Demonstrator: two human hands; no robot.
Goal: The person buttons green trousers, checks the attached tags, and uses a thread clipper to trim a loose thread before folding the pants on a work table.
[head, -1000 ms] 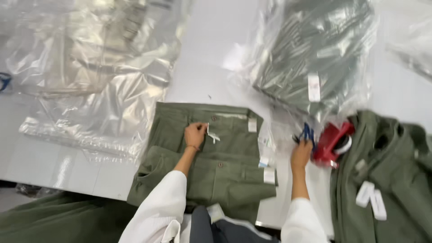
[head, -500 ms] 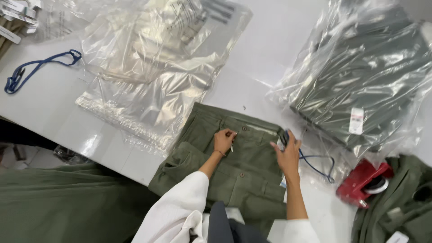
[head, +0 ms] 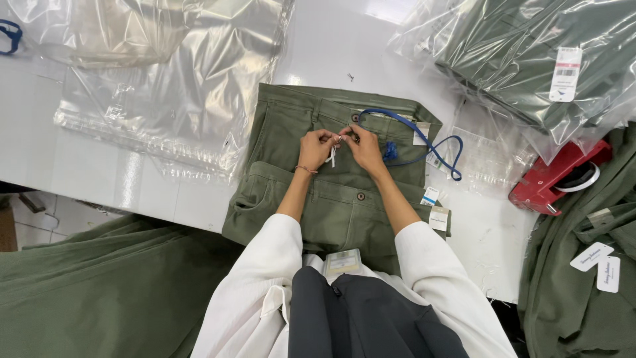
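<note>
Pinching together over the waistband, the left hand (head: 317, 147) and the right hand (head: 363, 147) meet at the middle of a folded pair of olive green trousers (head: 331, 199) that lies flat on the white table (head: 344, 46), just in front of the person's body. Fingertips of both hands are drawn in narrow around a small white tag (head: 332, 156) and its thin string, which hangs just below the left thumb; what exactly each finger grips is too small to tell. A blue tool with a looped blue cord (head: 424, 142) sits at the right hand, its loop trailing off across the trousers' right edge onto the table; whether the palm holds it or it only rests against the hand cannot be told. More white tags (head: 434, 207) lie at the trousers' right side. Left of the trousers rest crumpled clear plastic bags (head: 159, 93), and at upper right a bagged stack of green garments (head: 530, 59). A red tape dispenser (head: 553, 178) stands to the right, beside loose green clothing (head: 583, 278) with paper tags.
</note>
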